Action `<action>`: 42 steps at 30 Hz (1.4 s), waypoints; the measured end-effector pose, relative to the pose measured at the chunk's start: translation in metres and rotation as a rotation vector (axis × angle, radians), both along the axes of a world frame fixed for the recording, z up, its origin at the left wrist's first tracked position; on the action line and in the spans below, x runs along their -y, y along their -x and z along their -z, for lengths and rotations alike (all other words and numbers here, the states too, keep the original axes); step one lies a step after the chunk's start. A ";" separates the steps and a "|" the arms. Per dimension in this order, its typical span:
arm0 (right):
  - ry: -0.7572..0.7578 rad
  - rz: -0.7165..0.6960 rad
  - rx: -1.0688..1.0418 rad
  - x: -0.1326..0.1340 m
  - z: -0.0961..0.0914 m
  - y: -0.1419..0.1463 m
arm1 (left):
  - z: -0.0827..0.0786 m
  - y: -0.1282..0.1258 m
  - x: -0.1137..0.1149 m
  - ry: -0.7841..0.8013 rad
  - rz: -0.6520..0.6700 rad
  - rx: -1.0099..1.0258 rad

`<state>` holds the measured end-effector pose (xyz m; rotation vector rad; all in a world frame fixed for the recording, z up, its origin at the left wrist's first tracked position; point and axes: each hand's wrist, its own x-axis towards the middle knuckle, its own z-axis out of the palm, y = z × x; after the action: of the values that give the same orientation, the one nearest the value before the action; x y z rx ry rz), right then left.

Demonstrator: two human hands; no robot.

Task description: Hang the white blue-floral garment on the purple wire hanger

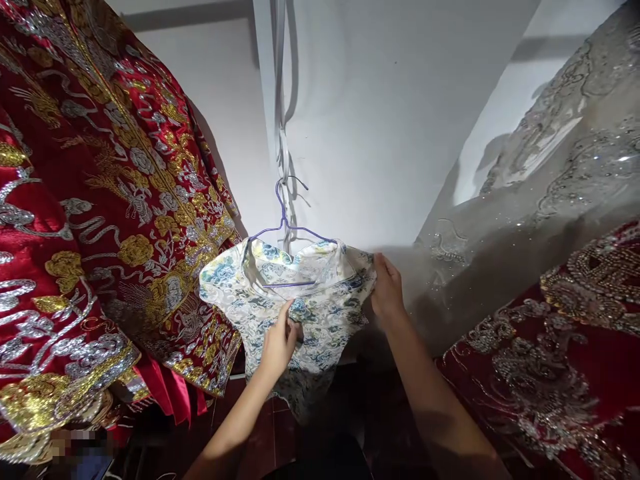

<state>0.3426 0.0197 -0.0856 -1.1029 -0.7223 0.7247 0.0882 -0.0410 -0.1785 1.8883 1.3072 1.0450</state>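
— On the thin purple hanger (309, 231), what is shown?

— A short-sleeved white cloth top printed with blue and yellow flowers (320, 320). Its neckline gapes between the hanger's sloping arms, with the lower bar visible inside; the hook hangs from a pale linked chain (285, 160) before a white wall (380, 133).

— How are the hands disposed?

— The right hand (389, 285) is closed, thumb against fingers, on the sleeve edge beyond the hanger's right end. The left hand (278, 344) lies at the front, beneath the lower bar, index finger extended to the neckline and the other fingers bent; whether it grips a fold cannot be told.

— How should the cloth handle?

— Judging by its drape, it is light and soft, and liable to slide off the hanger's narrow ends if tugged. The shoulder seams beside those ends offer the safest hold; the neckline probably stretches more readily.

— And the surroundings?

— At left, a red robe with gold and silver embroidery (135, 193); at right, a sheer pale beaded gown (565, 153) above a dark red beaded garment (555, 380).
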 end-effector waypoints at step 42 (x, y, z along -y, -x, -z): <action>0.010 -0.320 0.644 0.079 0.128 0.126 | -0.149 -0.025 0.003 -0.070 0.014 0.851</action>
<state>0.2169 -0.0590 -0.2138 -1.2545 -1.4677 0.6365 0.1132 -0.0439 -0.0300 1.2305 0.7522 1.6448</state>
